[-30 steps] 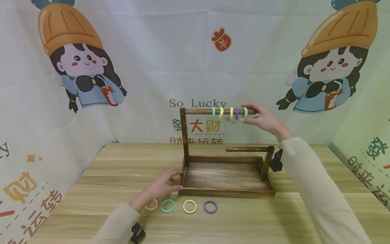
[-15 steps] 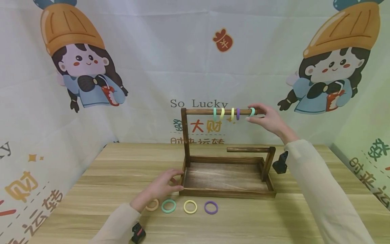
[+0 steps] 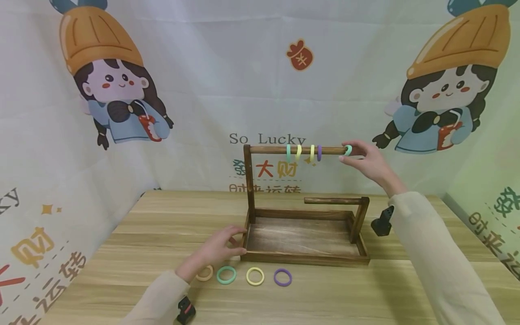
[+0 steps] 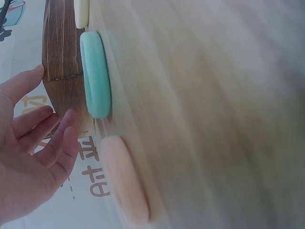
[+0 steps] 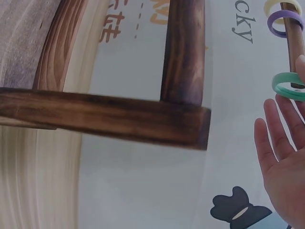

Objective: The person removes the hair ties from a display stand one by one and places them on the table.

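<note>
Beneath the left hand's wrist, partly covered in the head view, lies the peach ring. The left hand is loosely spread, thumb and fingers apart, at the near end of the tray. On the near side of that hand lies the flat green ring; farther right of it come the flat yellow ring and flat purple ring.

Left of the right hand, four hung rings sit on the upper bar. At the bar's free end the right hand pinches the held green ring by its rim. It looks light, fairly stiff and hardly fragile, perhaps a little slippery; thumb and fingers across the outer rim, leaving the hole clear, seems the best hold.

Only the left wrist view shows the left palm and the rings' rounded thickness. The right wrist view shows the bar's tip at the held green ring's opening; whether it is around the bar or just clear, I cannot tell.
</note>
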`<move>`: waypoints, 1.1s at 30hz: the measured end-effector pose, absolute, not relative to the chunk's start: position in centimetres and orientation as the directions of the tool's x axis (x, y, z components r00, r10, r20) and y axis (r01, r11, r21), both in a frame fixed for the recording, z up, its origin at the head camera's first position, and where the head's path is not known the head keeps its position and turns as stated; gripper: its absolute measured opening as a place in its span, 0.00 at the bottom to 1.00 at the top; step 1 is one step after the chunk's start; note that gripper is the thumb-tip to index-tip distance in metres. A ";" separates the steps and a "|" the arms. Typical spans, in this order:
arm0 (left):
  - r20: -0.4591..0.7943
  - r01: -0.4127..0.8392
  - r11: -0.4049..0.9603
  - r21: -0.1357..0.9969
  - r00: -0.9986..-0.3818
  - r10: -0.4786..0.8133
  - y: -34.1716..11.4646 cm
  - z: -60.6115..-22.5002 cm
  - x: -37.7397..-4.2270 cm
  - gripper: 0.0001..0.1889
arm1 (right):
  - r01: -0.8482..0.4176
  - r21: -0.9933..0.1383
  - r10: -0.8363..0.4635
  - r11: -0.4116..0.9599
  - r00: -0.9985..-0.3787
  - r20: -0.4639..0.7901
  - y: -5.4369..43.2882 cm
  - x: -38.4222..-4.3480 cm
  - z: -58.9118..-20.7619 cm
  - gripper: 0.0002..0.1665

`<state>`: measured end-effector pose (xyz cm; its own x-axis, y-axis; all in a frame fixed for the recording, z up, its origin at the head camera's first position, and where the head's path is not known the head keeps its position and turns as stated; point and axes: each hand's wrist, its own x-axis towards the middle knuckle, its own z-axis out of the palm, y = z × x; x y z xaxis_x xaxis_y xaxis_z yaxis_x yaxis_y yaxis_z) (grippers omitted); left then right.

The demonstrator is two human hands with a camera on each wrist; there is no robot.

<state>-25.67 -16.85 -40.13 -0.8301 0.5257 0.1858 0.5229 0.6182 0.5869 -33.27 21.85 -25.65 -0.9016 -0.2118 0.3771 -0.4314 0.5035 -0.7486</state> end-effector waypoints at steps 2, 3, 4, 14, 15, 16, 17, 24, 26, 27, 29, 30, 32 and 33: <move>0.185 0.522 0.620 0.586 -0.831 0.525 -16.8 -40.1 -25.7 0.28 | -0.433 -0.746 -0.195 0.505 -0.900 0.391 22.1 -33.2 -25.7 0.30; 0.185 0.522 0.621 0.584 -0.831 0.524 -16.8 -40.1 -25.7 0.28 | -0.433 -0.746 -0.187 0.506 -0.899 0.395 22.2 -33.1 -25.8 0.29; 0.186 0.523 0.621 0.584 -0.831 0.524 -16.8 -40.1 -25.7 0.28 | -0.431 -0.746 -0.179 0.508 -0.900 0.398 22.4 -33.1 -25.9 0.29; 0.194 0.531 0.627 0.570 -0.829 0.525 -16.7 -40.1 -25.7 0.28 | -0.420 -0.759 -0.108 0.498 -0.898 0.426 23.5 -32.4 -26.6 0.31; 0.192 0.528 0.627 0.572 -0.830 0.524 -16.7 -40.2 -25.7 0.28 | -0.418 -0.766 -0.097 0.489 -0.899 0.428 23.5 -32.3 -26.6 0.31; 0.190 0.525 0.628 0.574 -0.832 0.522 -16.7 -40.2 -25.7 0.28 | -0.420 -0.771 -0.088 0.480 -0.897 0.434 23.5 -32.2 -26.7 0.31; 0.186 0.520 0.629 0.578 -0.834 0.519 -16.8 -40.2 -25.7 0.28 | -0.423 -0.775 -0.081 0.469 -0.895 0.439 23.5 -32.1 -26.7 0.30; 0.180 0.516 0.636 0.574 -0.837 0.516 -16.8 -40.0 -25.6 0.28 | -0.449 -0.817 -0.031 0.363 -0.882 0.470 23.6 -31.1 -27.3 0.26; 0.177 0.515 0.638 0.573 -0.837 0.517 -16.8 -40.1 -25.5 0.28 | -0.460 -0.826 -0.021 0.327 -0.877 0.480 23.7 -30.8 -27.5 0.25; 0.179 0.515 0.636 0.575 -0.837 0.517 -16.8 -40.1 -25.5 0.28 | -0.466 -0.829 -0.016 0.308 -0.874 0.485 23.7 -30.6 -27.6 0.24; 0.179 0.513 0.635 0.578 -0.838 0.515 -16.7 -40.1 -25.5 0.28 | -0.482 -0.833 -0.012 0.272 -0.867 0.498 23.7 -30.4 -27.7 0.22; 0.178 0.513 0.634 0.579 -0.838 0.515 -16.7 -40.1 -25.5 0.28 | -0.492 -0.834 -0.014 0.249 -0.863 0.505 23.7 -30.2 -27.7 0.21; 0.178 0.513 0.631 0.582 -0.838 0.516 -16.7 -40.1 -25.5 0.28 | -0.519 -0.835 -0.028 0.185 -0.852 0.523 23.8 -29.8 -27.9 0.18; 0.180 0.513 0.629 0.584 -0.838 0.516 -16.7 -40.1 -25.5 0.28 | -0.529 -0.835 -0.038 0.151 -0.847 0.530 23.8 -29.7 -27.9 0.18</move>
<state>-25.51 -16.70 -40.05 -0.8376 0.5160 0.1796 0.5129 0.6294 0.5838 -29.67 23.81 -27.91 -0.8469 -0.0377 0.5303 -0.5295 0.1506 -0.8348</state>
